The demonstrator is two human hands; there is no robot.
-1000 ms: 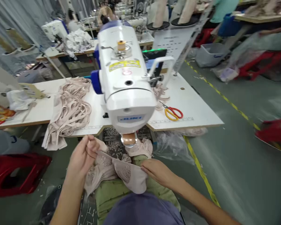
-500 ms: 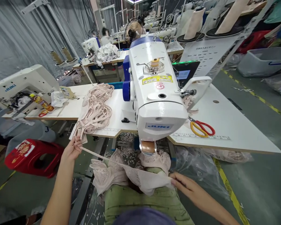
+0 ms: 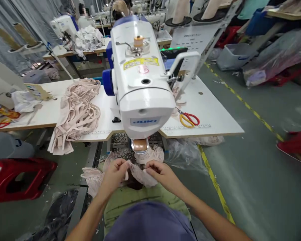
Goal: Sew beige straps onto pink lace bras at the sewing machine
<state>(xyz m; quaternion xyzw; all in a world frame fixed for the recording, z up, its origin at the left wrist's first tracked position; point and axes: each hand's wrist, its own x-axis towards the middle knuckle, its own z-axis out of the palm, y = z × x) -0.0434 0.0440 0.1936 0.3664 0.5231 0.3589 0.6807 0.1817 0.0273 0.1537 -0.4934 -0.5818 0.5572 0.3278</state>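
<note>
Fingertips and folds hide both edges of the lace [image 3: 142, 176], which hangs between the hands just in front of the machine [image 3: 143, 100], above the lap. The left hand [image 3: 115, 173] pinches one end between thumb and fingers; the right hand [image 3: 162, 171] pinches the other, though how firmly I cannot tell. The machine's own head hides its needle and covers much of the screen [image 3: 174, 57] behind it. More lace [image 3: 150, 154] shows under the machine's front end, partly hidden by it. Left of the machine lie the straps [image 3: 77, 113], tangled so that single ones are hard to follow; farther left, a snack packet [image 3: 3, 108] is cut off by the picture's edge. Right of the machine lie the scissors [image 3: 188, 119].

Half a second ago the hands were wide apart, the left out by the straps and the lace stretched; now they are close together before the machine, and the lace sags.
</note>
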